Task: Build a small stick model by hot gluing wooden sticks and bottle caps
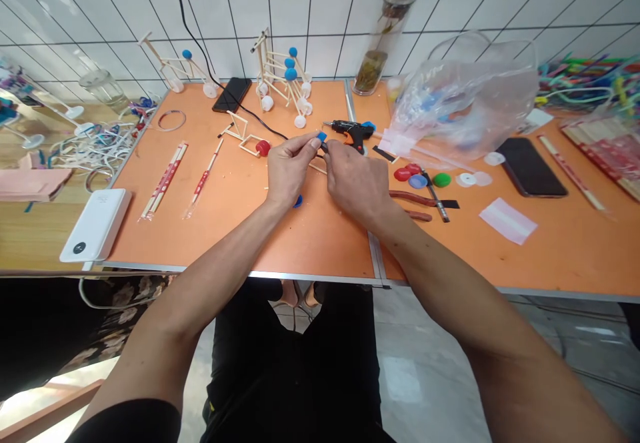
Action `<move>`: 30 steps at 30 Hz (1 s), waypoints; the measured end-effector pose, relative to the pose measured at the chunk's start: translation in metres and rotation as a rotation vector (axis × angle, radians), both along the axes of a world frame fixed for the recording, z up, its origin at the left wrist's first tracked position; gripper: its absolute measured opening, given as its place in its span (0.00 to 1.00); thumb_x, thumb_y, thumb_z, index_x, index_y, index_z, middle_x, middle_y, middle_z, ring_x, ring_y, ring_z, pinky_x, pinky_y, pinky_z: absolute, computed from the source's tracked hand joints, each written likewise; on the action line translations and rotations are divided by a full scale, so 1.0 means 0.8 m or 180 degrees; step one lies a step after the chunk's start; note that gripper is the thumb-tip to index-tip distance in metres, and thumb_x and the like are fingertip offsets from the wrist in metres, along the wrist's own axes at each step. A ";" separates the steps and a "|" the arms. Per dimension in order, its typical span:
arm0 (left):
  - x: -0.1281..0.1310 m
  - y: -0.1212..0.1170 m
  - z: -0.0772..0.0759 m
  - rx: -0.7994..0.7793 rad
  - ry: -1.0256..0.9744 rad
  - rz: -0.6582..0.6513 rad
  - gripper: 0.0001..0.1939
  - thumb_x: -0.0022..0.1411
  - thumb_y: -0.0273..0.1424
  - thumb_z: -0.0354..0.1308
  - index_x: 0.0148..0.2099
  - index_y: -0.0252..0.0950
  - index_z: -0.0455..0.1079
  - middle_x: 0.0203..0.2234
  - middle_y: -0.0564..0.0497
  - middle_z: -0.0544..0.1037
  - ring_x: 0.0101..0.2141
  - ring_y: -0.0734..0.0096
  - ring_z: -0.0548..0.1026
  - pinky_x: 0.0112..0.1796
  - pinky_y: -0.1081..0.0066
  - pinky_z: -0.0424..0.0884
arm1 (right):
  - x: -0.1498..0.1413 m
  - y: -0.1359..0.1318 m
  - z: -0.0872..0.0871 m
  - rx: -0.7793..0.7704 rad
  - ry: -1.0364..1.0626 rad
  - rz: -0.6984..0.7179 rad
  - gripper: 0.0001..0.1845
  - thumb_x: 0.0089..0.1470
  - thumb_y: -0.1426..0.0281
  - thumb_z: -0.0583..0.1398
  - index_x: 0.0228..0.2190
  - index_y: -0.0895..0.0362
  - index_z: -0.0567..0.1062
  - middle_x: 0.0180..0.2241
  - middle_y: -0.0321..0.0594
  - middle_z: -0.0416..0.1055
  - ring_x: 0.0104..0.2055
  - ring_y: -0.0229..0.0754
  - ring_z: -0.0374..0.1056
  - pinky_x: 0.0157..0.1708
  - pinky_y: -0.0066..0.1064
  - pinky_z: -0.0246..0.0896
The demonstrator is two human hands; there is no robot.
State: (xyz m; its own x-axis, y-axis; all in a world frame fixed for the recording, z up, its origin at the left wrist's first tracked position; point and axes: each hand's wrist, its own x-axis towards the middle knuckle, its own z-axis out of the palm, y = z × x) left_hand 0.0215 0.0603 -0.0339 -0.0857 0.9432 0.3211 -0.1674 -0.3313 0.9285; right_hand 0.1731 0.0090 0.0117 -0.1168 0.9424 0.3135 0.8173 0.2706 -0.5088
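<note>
My left hand [287, 169] is closed, pinching a small blue piece [321, 136] between thumb and index finger. Right beside it, my right hand [351, 175] is closed too, its fingertips at a thin dark item whose kind is hidden by the fingers. Both hands meet above the orange table [310, 243]. A black and orange glue gun [353, 131] lies just beyond my right hand. Partly covered by my left wrist is a blue bottle cap [298, 201]. Left of that hand lies a small stick frame [239, 131] with a red ball-like part [263, 148].
Stick models with blue balls [290, 73] stand at the back near a phone [233, 95]. Rightward are bottle caps [442, 180], brown sticks [413, 197], a plastic bag [465, 103] and another phone [533, 166]. A tea bottle [383, 43] stands behind; a power bank [96, 225] is left.
</note>
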 end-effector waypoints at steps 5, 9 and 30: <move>0.001 -0.003 0.006 0.0149 -0.0050 -0.0124 0.13 0.67 0.45 0.77 0.48 0.44 0.90 0.38 0.49 0.90 0.42 0.62 0.88 0.52 0.58 0.85 | 0.025 0.015 0.023 -0.1464 0.2069 0.0869 0.15 0.70 0.55 0.59 0.40 0.53 0.76 0.24 0.30 0.58 0.22 0.38 0.47 0.24 0.31 0.46; 0.000 0.000 0.006 0.0338 -0.0155 -0.0151 0.15 0.68 0.48 0.76 0.50 0.45 0.89 0.37 0.50 0.89 0.41 0.62 0.88 0.51 0.58 0.85 | 0.029 0.020 0.032 -0.2557 0.3325 0.1330 0.11 0.65 0.58 0.65 0.40 0.53 0.74 0.22 0.21 0.48 0.20 0.32 0.32 0.20 0.28 0.32; -0.002 -0.011 0.024 0.0190 0.0202 0.0179 0.09 0.65 0.40 0.79 0.39 0.41 0.88 0.38 0.48 0.91 0.41 0.62 0.89 0.48 0.65 0.84 | -0.006 -0.004 0.007 -0.0025 -0.1126 -0.0116 0.24 0.81 0.62 0.46 0.60 0.59 0.76 0.54 0.60 0.82 0.50 0.61 0.79 0.44 0.42 0.65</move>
